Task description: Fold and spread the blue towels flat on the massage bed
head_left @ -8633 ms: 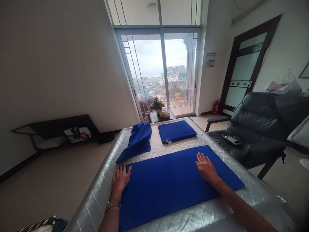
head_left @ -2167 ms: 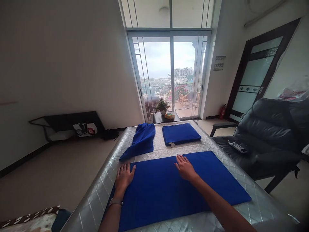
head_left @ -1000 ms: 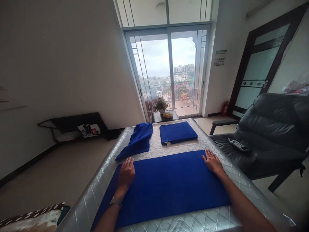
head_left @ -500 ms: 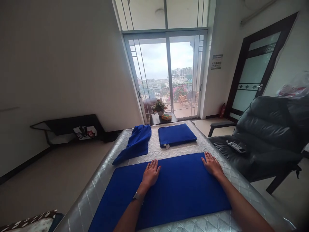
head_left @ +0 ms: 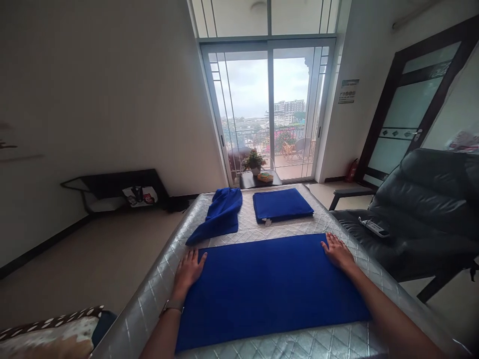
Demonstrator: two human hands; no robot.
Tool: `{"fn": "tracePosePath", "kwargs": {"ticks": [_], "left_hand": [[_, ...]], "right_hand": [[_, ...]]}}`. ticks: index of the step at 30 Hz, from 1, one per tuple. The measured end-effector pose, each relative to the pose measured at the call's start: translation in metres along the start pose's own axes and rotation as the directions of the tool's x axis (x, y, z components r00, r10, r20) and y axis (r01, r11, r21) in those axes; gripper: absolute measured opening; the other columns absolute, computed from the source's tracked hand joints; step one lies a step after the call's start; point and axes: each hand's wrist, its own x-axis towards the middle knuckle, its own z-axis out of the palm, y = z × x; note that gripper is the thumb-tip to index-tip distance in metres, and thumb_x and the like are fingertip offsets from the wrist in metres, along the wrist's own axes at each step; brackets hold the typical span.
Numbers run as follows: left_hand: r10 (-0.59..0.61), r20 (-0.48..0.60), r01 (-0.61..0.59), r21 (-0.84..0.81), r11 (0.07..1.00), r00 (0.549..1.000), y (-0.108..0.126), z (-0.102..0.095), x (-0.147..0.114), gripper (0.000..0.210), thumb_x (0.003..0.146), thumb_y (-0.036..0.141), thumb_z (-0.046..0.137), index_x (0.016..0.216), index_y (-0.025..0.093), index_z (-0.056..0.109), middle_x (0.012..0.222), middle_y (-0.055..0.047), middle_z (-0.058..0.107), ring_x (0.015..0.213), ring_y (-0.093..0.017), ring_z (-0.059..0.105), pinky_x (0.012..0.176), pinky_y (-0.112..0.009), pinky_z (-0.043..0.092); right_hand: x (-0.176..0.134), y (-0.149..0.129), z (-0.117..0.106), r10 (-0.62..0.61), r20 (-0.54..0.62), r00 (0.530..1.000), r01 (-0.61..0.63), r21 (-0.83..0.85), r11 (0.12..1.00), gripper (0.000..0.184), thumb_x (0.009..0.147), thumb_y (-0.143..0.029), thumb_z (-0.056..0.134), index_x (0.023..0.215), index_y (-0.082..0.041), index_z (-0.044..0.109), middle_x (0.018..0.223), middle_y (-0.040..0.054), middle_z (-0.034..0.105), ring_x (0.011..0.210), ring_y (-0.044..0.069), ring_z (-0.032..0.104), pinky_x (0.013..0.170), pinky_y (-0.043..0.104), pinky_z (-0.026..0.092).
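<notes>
A blue cloth [head_left: 269, 294] lies spread flat on a quilted silver mattress [head_left: 284, 346]. My left hand [head_left: 190, 268] rests flat with fingers stretched at the cloth's far left corner. At the far right corner lies my right hand [head_left: 339, 252], fingers extended, also pressing on the cloth's edge. Neither hand grasps anything. Beyond the spread cloth is a neatly folded blue cloth stack [head_left: 283, 204] with a small white tag at its near edge. A crumpled blue cloth [head_left: 224, 212] lies to the left of that stack.
A black recliner [head_left: 422, 219] with a white power strip [head_left: 374, 228] on its seat stands close on the right. Past the mattress, a small table holds a potted plant [head_left: 255, 162]. A patterned cushion [head_left: 56, 331] is at lower left; a black bench-like frame [head_left: 116, 187] stands by the wall.
My left hand has moved left across the cloth, from its middle to the far left corner. My right hand stays at the right corner. The view has shifted slightly.
</notes>
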Motion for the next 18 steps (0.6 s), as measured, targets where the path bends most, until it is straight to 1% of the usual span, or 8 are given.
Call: {"fn": "tracePosePath", "kwargs": {"ticks": [3, 5, 8, 10, 12, 14, 16, 18], "left_hand": [[-0.008, -0.006, 0.008, -0.004, 1.000, 1.000, 0.008, -0.005, -0.003, 0.075, 0.101, 0.056, 0.025, 0.154, 0.003, 0.034, 0.161, -0.021, 0.033, 0.150, -0.032, 0.030, 0.123, -0.051, 0.021], [-0.014, 0.004, 0.014, -0.015, 1.000, 1.000, 0.011, -0.007, -0.005, 0.076, 0.101, 0.056, 0.024, 0.154, 0.003, 0.035, 0.162, -0.021, 0.032, 0.151, -0.032, 0.027, 0.123, -0.050, 0.019], [-0.013, 0.016, 0.013, -0.030, 0.999, 1.000, 0.010, -0.008, -0.005, 0.075, 0.101, 0.057, 0.023, 0.154, 0.005, 0.035, 0.162, -0.020, 0.033, 0.151, -0.033, 0.027, 0.123, -0.051, 0.020], [-0.013, 0.011, 0.014, -0.034, 0.999, 1.000, 0.009, -0.008, -0.005, 0.075, 0.101, 0.056, 0.024, 0.154, 0.005, 0.035, 0.161, -0.020, 0.034, 0.151, -0.033, 0.027, 0.123, -0.051, 0.019], [-0.011, -0.001, 0.011, -0.040, 0.999, 1.000, 0.008, -0.007, -0.005, 0.075, 0.101, 0.057, 0.026, 0.153, 0.004, 0.036, 0.160, -0.021, 0.036, 0.151, -0.033, 0.027, 0.123, -0.051, 0.019], [-0.004, -0.012, 0.003, -0.045, 0.999, 1.000, 0.008, -0.005, -0.004, 0.074, 0.101, 0.056, 0.027, 0.152, 0.003, 0.038, 0.159, -0.022, 0.037, 0.150, -0.034, 0.029, 0.123, -0.051, 0.020], [-0.006, -0.030, 0.004, -0.038, 0.999, 1.000, 0.007, -0.003, -0.003, 0.072, 0.101, 0.054, 0.027, 0.152, 0.004, 0.039, 0.159, -0.021, 0.037, 0.149, -0.033, 0.031, 0.122, -0.052, 0.022], [-0.016, -0.039, 0.015, -0.031, 0.999, 0.999, 0.007, 0.000, -0.003, 0.071, 0.101, 0.054, 0.026, 0.153, 0.006, 0.038, 0.160, -0.020, 0.035, 0.149, -0.033, 0.031, 0.122, -0.052, 0.024]], "right_hand": [[-0.001, -0.012, -0.017, 0.023, -0.012, 1.000, -0.024, -0.092, 0.995, 0.066, 0.099, -0.036, 0.027, 0.154, -0.001, 0.036, 0.160, 0.0190, 0.034, 0.149, 0.028, 0.030, 0.122, 0.047, 0.019], [-0.004, -0.031, -0.027, 0.023, -0.044, 0.999, -0.029, -0.132, 0.991, 0.062, 0.096, -0.027, 0.030, 0.151, 0.001, 0.039, 0.158, 0.0227, 0.036, 0.148, 0.031, 0.031, 0.121, 0.051, 0.017], [-0.016, -0.079, -0.035, -0.092, -0.064, 0.994, 0.083, -0.126, 0.989, 0.063, 0.093, -0.019, 0.033, 0.154, -0.005, 0.037, 0.160, 0.0176, 0.035, 0.150, 0.026, 0.028, 0.123, 0.044, 0.013], [-0.028, -0.122, -0.034, -0.241, -0.047, 0.969, 0.239, -0.055, 0.970, 0.062, 0.096, -0.024, 0.033, 0.156, -0.008, 0.036, 0.161, 0.0142, 0.034, 0.151, 0.023, 0.027, 0.123, 0.039, 0.013], [-0.042, -0.166, -0.030, -0.387, -0.013, 0.922, 0.387, 0.074, 0.919, 0.063, 0.101, -0.036, 0.028, 0.156, -0.007, 0.033, 0.162, 0.0139, 0.032, 0.151, 0.023, 0.025, 0.124, 0.039, 0.015], [-0.052, -0.203, -0.025, -0.475, 0.021, 0.879, 0.463, 0.192, 0.865, 0.067, 0.103, -0.046, 0.021, 0.158, -0.009, 0.031, 0.164, 0.0118, 0.028, 0.153, 0.022, 0.021, 0.124, 0.039, 0.014], [-0.057, -0.224, -0.020, -0.510, 0.041, 0.859, 0.485, 0.252, 0.837, 0.068, 0.103, -0.050, 0.017, 0.159, -0.012, 0.029, 0.165, 0.0096, 0.024, 0.153, 0.021, 0.017, 0.124, 0.040, 0.012], [-0.055, -0.227, -0.016, -0.513, 0.049, 0.857, 0.485, 0.260, 0.835, 0.068, 0.103, -0.049, 0.016, 0.159, -0.012, 0.026, 0.166, 0.0090, 0.021, 0.154, 0.021, 0.014, 0.125, 0.041, 0.010]]}}
